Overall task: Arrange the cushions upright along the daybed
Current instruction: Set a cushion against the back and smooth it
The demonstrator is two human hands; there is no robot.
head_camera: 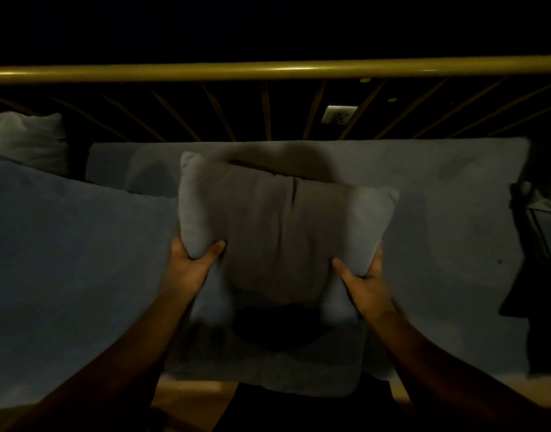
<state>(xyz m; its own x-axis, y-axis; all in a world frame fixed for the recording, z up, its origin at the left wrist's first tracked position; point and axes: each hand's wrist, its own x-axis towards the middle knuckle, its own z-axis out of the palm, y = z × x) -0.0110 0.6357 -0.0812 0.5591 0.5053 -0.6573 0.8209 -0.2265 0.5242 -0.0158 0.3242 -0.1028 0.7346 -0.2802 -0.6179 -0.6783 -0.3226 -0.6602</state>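
Brass-coloured metal formed the rail [268, 70] across the far side of the daybed [439, 213], with thin slanted bars below it and a wall socket [339, 114] seen between them. On the left a big blue cushion [65, 260] lay close beside the left hand [190, 263], and a pale pillow [24, 141] stood in the far left corner. A dark object at the right edge was too dim to tell. Grey cushion [283, 226] was in the middle above the mattress, its long axis running left to right, its face tilted toward the camera. Left hand grasped its lower left corner and right hand [364, 275] grasped its lower right corner. To the right of the cushion the mattress was open up to the rail.
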